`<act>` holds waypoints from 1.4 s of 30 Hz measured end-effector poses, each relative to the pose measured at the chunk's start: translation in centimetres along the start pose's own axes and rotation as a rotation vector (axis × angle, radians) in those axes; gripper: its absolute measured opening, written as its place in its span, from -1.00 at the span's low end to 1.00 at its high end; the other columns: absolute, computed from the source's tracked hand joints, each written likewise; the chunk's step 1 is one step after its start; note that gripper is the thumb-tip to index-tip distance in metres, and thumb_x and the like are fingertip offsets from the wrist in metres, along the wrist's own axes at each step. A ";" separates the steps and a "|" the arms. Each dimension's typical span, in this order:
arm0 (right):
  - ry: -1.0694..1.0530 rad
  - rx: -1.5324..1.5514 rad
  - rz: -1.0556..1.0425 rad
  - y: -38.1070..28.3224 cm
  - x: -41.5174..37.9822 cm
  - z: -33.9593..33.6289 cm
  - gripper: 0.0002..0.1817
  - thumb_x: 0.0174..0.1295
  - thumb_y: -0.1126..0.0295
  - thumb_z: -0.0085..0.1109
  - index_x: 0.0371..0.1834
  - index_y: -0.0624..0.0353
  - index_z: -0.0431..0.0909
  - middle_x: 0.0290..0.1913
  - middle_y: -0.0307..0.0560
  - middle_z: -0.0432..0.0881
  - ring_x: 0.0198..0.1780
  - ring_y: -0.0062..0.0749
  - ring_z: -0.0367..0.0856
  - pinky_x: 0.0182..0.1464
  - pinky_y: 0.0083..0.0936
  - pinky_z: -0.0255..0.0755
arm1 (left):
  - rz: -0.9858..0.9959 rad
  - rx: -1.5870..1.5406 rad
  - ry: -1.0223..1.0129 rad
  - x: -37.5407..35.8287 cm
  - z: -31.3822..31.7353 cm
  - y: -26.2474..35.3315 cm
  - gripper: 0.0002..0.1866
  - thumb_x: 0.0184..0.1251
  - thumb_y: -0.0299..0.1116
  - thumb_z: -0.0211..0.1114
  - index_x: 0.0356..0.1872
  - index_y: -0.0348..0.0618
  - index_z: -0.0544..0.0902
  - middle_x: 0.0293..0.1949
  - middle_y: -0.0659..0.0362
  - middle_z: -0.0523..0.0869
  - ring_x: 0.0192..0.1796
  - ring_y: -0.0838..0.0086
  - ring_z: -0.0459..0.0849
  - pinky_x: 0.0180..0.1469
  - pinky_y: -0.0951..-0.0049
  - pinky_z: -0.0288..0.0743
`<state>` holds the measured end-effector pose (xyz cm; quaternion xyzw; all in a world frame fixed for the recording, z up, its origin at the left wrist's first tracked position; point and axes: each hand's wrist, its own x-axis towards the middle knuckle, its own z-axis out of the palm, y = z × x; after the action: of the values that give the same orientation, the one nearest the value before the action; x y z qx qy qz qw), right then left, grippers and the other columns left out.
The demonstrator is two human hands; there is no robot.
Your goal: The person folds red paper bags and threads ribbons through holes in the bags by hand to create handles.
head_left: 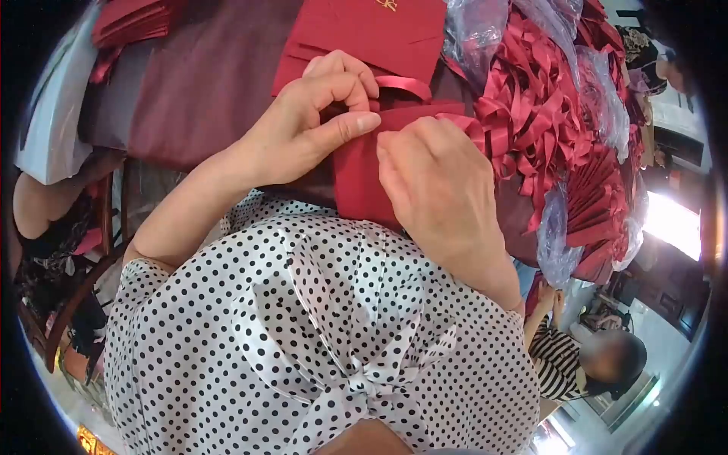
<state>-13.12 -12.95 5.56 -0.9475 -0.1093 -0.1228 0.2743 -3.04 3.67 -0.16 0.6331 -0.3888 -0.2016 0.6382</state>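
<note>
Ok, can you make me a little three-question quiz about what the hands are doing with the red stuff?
1. True or false: both hands touch the red paper bag.
2. Which hand pinches the ribbon handle? A) left hand B) right hand C) neither
3. Fill in: beside the right hand lies a pile of red ______.

Key
1. True: both hands meet at the bag's top edge.
2. A: the left hand's thumb and fingers close by the ribbon loop, though the exact grip is partly hidden.
3. Ribbons, heaped up, with clear plastic wrap around them.
</note>
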 end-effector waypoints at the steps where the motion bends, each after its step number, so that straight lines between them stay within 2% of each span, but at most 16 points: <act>1: -0.028 -0.096 -0.064 -0.2 0.1 0.1 -0.87 0.02 0.55 0.30 -0.35 0.22 0.58 -0.45 -0.08 0.49 -0.42 -0.25 0.53 -0.40 -0.38 0.42 | 0.048 0.084 0.022 0.0 0.0 0.0 -0.78 0.31 -0.34 0.28 -0.46 -0.20 0.47 -0.18 0.16 0.51 -0.02 0.43 0.40 0.08 0.44 0.23; 3: -0.110 -0.234 -0.134 -0.8 0.2 -0.3 -0.84 0.02 0.53 0.30 -0.32 0.21 0.54 -0.40 -0.08 0.45 -0.33 -0.20 0.50 -0.34 -0.35 0.42 | 0.064 0.132 0.024 -0.1 0.0 0.0 -0.78 0.32 -0.33 0.26 -0.45 -0.19 0.47 -0.14 0.15 0.49 -0.03 0.46 0.39 0.09 0.46 0.21; 7: -0.081 -0.245 -0.174 -0.3 0.3 -0.3 -0.86 0.01 0.54 0.30 -0.35 0.22 0.56 -0.42 -0.09 0.48 -0.37 -0.19 0.51 -0.37 -0.34 0.42 | 0.017 0.146 0.034 -0.4 0.1 0.5 -0.79 0.34 -0.32 0.24 -0.43 -0.20 0.46 -0.11 0.14 0.46 -0.05 0.48 0.37 0.08 0.49 0.20; 10: 0.016 -0.092 -0.181 0.6 0.3 0.1 -0.88 0.01 0.55 0.31 -0.39 0.22 0.57 -0.46 -0.10 0.51 -0.44 -0.23 0.52 -0.42 -0.38 0.41 | 0.020 0.181 0.047 -0.4 0.3 0.7 -0.78 0.34 -0.32 0.23 -0.43 -0.21 0.45 -0.13 0.15 0.47 -0.07 0.46 0.37 0.07 0.50 0.20; 13: 0.047 0.033 -0.038 0.7 0.0 1.2 -0.91 0.01 0.57 0.31 -0.42 0.22 0.59 -0.52 -0.09 0.52 -0.52 -0.24 0.51 -0.48 -0.44 0.38 | 0.044 0.288 0.048 -0.5 0.5 0.6 -0.80 0.33 -0.35 0.22 -0.42 -0.21 0.45 -0.16 0.15 0.49 -0.09 0.43 0.38 0.07 0.49 0.20; 16: 0.069 0.010 -0.070 1.0 -0.2 1.8 -0.87 0.05 0.54 0.32 -0.34 0.23 0.58 -0.51 -0.11 0.57 -0.53 -0.41 0.55 -0.48 -0.55 0.39 | 0.081 0.288 0.091 -0.7 0.5 0.9 -0.84 0.30 -0.39 0.23 -0.41 -0.24 0.49 -0.21 0.15 0.53 -0.06 0.33 0.40 0.07 0.37 0.25; 18: 0.046 0.501 0.322 0.2 -0.2 0.8 -0.80 0.09 0.49 0.35 -0.24 0.26 0.56 -0.46 -0.13 0.63 -0.49 -0.60 0.57 -0.46 -0.63 0.41 | 0.120 0.284 0.013 -0.7 0.0 1.7 -0.85 0.31 -0.39 0.22 -0.39 -0.24 0.51 -0.20 0.14 0.54 -0.04 0.33 0.41 0.09 0.36 0.25; 19: -0.056 0.464 0.318 0.3 -0.1 0.0 -0.71 0.11 0.42 0.37 -0.14 0.26 0.54 -0.41 -0.15 0.67 -0.44 -0.74 0.56 -0.42 -0.68 0.43 | 0.159 0.278 -0.055 -0.8 -0.3 2.1 -0.85 0.32 -0.39 0.21 -0.38 -0.25 0.52 -0.20 0.14 0.54 -0.02 0.33 0.41 0.11 0.35 0.24; 21: -0.087 0.282 0.076 0.4 -1.1 0.3 -0.64 0.11 0.42 0.32 -0.04 0.23 0.45 -0.32 0.04 0.64 -0.33 -0.21 0.67 -0.35 -0.43 0.52 | 0.121 0.232 -0.191 -0.6 -1.4 2.6 -0.84 0.35 -0.37 0.17 -0.38 -0.24 0.54 -0.22 0.17 0.57 0.02 0.32 0.41 0.15 0.30 0.23; 23: -0.044 0.102 -0.038 -0.7 -1.7 -0.1 -0.68 0.11 0.45 0.30 -0.08 0.24 0.47 -0.36 -0.03 0.59 -0.40 -0.23 0.62 -0.36 -0.41 0.50 | -0.012 0.135 -0.252 -0.5 -2.3 3.1 -0.86 0.33 -0.39 0.18 -0.37 -0.24 0.57 -0.24 0.18 0.58 0.03 0.29 0.40 0.18 0.26 0.21; 30: -0.014 0.068 -0.117 -1.6 -2.0 -0.5 -0.73 0.12 0.49 0.28 -0.14 0.26 0.48 -0.44 -0.12 0.48 -0.44 -0.29 0.56 -0.39 -0.46 0.48 | 0.113 0.318 -0.713 2.5 -3.6 5.2 -0.91 0.07 -0.52 0.30 -0.40 -0.27 0.58 -0.21 0.16 0.54 0.01 0.21 0.39 0.10 0.30 0.30; 33: 0.059 -0.046 -0.093 -2.1 -2.1 -1.3 -0.76 0.07 0.47 0.33 -0.19 0.20 0.56 -0.34 -0.15 0.45 -0.46 -0.41 0.53 -0.46 -0.50 0.48 | 0.203 0.426 -0.648 2.9 -2.7 6.0 -0.90 -0.02 -0.54 0.31 -0.46 -0.28 0.55 -0.21 0.14 0.51 0.03 0.17 0.38 0.09 0.28 0.30; 34: 0.034 -0.052 -0.026 -2.6 -2.1 -1.9 -0.75 0.06 0.46 0.34 -0.18 0.19 0.56 -0.31 -0.18 0.44 -0.46 -0.45 0.53 -0.47 -0.52 0.48 | 0.325 0.529 -0.553 2.6 -2.5 6.1 -0.88 -0.08 -0.55 0.31 -0.49 -0.25 0.53 -0.21 0.13 0.50 0.02 0.16 0.40 0.06 0.27 0.32; 36: -0.009 -0.049 0.018 -3.4 -2.2 -2.8 -0.73 0.04 0.42 0.36 -0.19 0.17 0.56 -0.25 -0.16 0.43 -0.45 -0.50 0.55 -0.49 -0.59 0.49 | 0.353 0.589 -0.533 2.3 -2.5 7.4 -0.88 -0.09 -0.54 0.30 -0.50 -0.24 0.53 -0.23 0.14 0.51 0.01 0.16 0.41 0.05 0.26 0.33; 39: -0.081 -0.093 -0.173 -3.2 -3.4 -2.8 -0.70 -0.04 0.49 0.29 -0.17 0.19 0.55 -0.21 -0.02 0.47 -0.40 -0.38 0.58 -0.43 -0.53 0.53 | 0.447 0.773 -0.403 2.3 -4.1 8.4 -0.89 -0.10 -0.52 0.28 -0.50 -0.20 0.52 -0.28 0.16 0.51 -0.04 0.15 0.45 0.04 0.24 0.33; 42: -0.062 0.067 -0.190 -3.0 -4.7 -3.1 -0.62 -0.13 0.57 0.23 -0.13 0.26 0.56 -0.15 0.05 0.52 -0.32 -0.24 0.62 -0.33 -0.47 0.56 | 0.369 0.604 -0.411 2.3 -4.6 8.3 -0.90 0.03 -0.48 0.28 -0.50 -0.20 0.51 -0.26 0.15 0.57 -0.05 0.13 0.46 0.04 0.22 0.33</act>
<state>-18.88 -12.86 8.20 -0.9266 -0.2109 -0.1150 0.2894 -0.08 5.94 8.90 0.6582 -0.6570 -0.0826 0.3582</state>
